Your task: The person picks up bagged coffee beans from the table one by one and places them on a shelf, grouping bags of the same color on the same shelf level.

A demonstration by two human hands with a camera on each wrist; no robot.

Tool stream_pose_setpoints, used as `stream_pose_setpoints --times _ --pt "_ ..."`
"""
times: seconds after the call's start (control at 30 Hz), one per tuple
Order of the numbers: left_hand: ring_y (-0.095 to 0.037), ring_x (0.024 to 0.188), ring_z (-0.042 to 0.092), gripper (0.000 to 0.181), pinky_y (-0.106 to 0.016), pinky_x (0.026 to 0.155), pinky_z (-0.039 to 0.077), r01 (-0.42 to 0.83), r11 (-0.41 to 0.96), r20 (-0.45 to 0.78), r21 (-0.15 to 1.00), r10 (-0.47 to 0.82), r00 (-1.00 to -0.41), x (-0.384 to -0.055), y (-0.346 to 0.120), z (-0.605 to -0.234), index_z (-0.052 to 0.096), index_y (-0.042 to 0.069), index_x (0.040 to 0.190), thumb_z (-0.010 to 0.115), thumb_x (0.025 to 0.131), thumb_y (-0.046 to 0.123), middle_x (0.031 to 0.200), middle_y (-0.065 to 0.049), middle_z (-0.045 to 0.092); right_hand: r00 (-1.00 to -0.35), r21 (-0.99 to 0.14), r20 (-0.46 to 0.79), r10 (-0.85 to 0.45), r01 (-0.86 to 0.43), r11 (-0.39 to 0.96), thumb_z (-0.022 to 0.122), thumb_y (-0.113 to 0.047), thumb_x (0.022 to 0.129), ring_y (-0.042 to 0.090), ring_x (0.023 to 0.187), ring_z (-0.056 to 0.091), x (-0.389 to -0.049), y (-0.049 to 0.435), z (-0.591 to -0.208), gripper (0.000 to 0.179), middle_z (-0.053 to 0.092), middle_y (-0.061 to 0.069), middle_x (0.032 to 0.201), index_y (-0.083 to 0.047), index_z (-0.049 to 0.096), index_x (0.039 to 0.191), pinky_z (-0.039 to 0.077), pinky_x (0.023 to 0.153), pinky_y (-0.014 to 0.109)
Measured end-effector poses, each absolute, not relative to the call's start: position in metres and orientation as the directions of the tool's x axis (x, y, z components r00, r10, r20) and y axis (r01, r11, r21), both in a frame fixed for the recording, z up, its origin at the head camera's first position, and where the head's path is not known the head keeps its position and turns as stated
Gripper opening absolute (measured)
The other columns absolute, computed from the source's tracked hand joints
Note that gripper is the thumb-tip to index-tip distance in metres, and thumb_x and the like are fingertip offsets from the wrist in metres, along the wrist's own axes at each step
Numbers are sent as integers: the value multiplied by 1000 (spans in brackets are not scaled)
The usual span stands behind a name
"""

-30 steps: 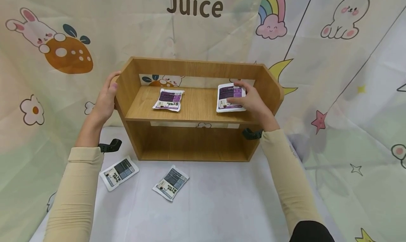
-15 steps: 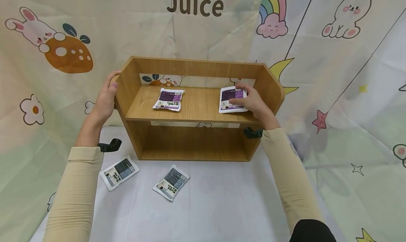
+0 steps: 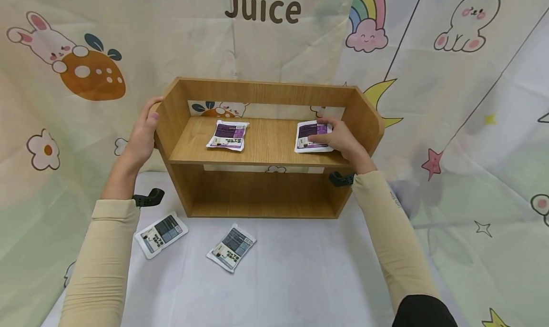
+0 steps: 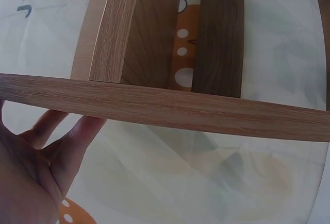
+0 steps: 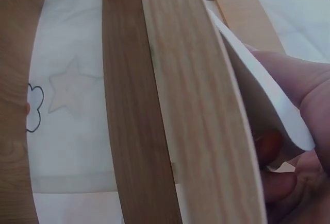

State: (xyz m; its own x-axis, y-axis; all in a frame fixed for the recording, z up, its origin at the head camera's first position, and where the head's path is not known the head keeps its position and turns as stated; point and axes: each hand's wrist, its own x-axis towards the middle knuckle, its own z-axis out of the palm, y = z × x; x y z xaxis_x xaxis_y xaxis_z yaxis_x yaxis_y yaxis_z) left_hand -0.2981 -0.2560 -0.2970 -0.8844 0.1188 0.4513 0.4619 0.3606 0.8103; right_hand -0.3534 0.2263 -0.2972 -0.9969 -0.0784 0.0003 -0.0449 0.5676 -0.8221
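A two-tier wooden shelf (image 3: pixel 257 161) stands on the white-covered table. My left hand (image 3: pixel 142 136) rests against the outside of its left side panel; in the left wrist view the fingertips (image 4: pixel 95 122) touch the panel (image 4: pixel 216 112). On the upper tier, toward the right, my right hand (image 3: pixel 340 138) holds a white packet with a purple label (image 3: pixel 305 138). The right wrist view shows the thumb above the packet's white edge (image 5: pixel 278 100) and fingers curled beneath. A second purple-labelled packet (image 3: pixel 228 135) lies on the upper tier's left half.
Two packets with grey-blue labels lie on the table before the shelf: one packet (image 3: pixel 161 234) at the left, the other packet (image 3: pixel 231 248) nearer the middle. A printed cloth backdrop (image 3: pixel 274 45) hangs behind the shelf.
The packet in my right hand has shifted slightly right and down on the upper tier, with the hand. My left hand stays against the side panel.
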Motion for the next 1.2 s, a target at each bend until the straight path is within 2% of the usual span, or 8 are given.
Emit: stream_pose_setpoints --times 0.3,0.57,0.8,1.03,1.2 --pt "-33 113 41 46 -41 79 40 488 348 480 800 116 -869 -309 -261 -306 25 33 150 25 104 36 136 -8 34 -997 -819 -4 -73 -38 573 81 -38 79 30 116 40 -357 228 -302 76 39 13 142 -14 46 142 37 97 41" --pt "-32 114 39 46 -43 81 39 500 356 492 789 119 -862 -309 -260 -306 24 33 150 25 104 35 137 -7 34 -998 -814 -2 -56 -31 580 81 -42 77 31 118 39 -358 228 -303 76 40 13 141 -13 49 139 34 101 44" --pt "-32 112 40 47 -38 81 39 511 343 501 788 123 -857 -313 -261 -304 25 32 150 25 103 33 134 -8 35 -999 -816 10 -43 -33 577 82 -42 77 31 119 37 -357 229 -301 76 38 14 141 -11 49 137 33 102 45" --pt "-33 110 42 46 -37 78 41 519 303 503 799 137 -853 -308 -254 -302 27 27 150 25 104 34 131 -9 37 -998 -781 64 -18 -61 622 83 -40 75 31 110 38 -355 233 -304 73 42 17 129 -8 50 132 37 92 42" --pt "-29 109 40 45 -37 79 37 522 301 512 798 118 -851 -311 -261 -307 29 28 148 26 103 33 127 -6 38 -993 -748 116 -22 -102 655 84 -40 75 30 107 39 -353 228 -305 73 45 17 123 -6 51 130 37 89 42"
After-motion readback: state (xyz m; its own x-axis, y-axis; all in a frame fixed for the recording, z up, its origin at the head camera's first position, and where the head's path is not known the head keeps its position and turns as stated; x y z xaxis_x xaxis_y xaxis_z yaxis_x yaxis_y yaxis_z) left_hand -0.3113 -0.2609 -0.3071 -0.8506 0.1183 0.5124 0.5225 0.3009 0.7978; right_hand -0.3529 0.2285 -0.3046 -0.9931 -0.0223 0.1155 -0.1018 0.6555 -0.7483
